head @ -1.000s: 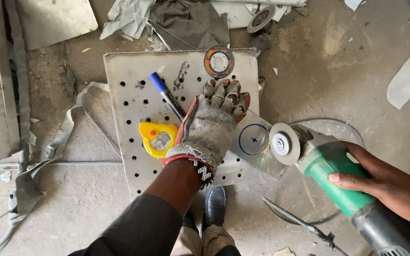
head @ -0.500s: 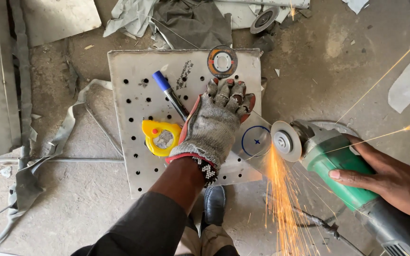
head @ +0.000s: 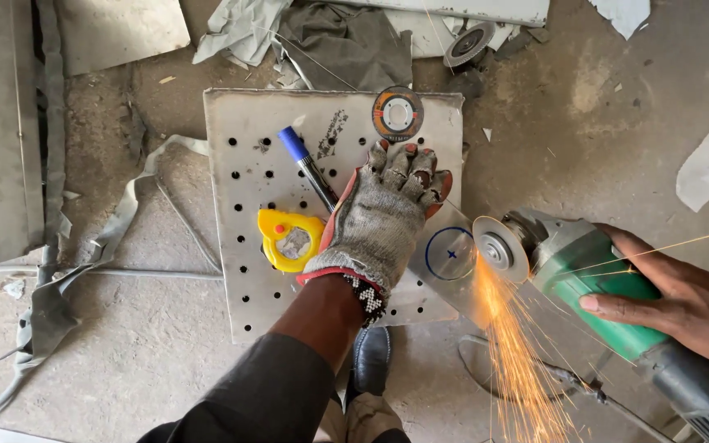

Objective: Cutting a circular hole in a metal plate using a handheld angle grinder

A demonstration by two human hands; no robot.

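On the floor: one pale perforated metal plate [head: 248, 164] lies flat on gritty concrete.
Small sheet: one thin metal piece [head: 446, 261] with a blue drawn circle and cross lies on the plate's right edge, jutting past it.
Grinders: one green angle grinder [head: 592, 271], its disc at the small sheet's right edge, sparks streaming downward.
Loose discs: two, one cutting disc [head: 397, 114] on the plate's top edge, one dark disc [head: 468, 43] on the rubble beyond.
Other tools: one blue marker [head: 307, 164], one yellow tape measure [head: 289, 239], both on the plate.
Left hand [head: 383, 217]: gloved, fingers spread flat, palm pressing down on the small sheet and plate, gripping nothing.
Right hand [head: 683, 299]: bare, wrapped closed around the grinder's body.
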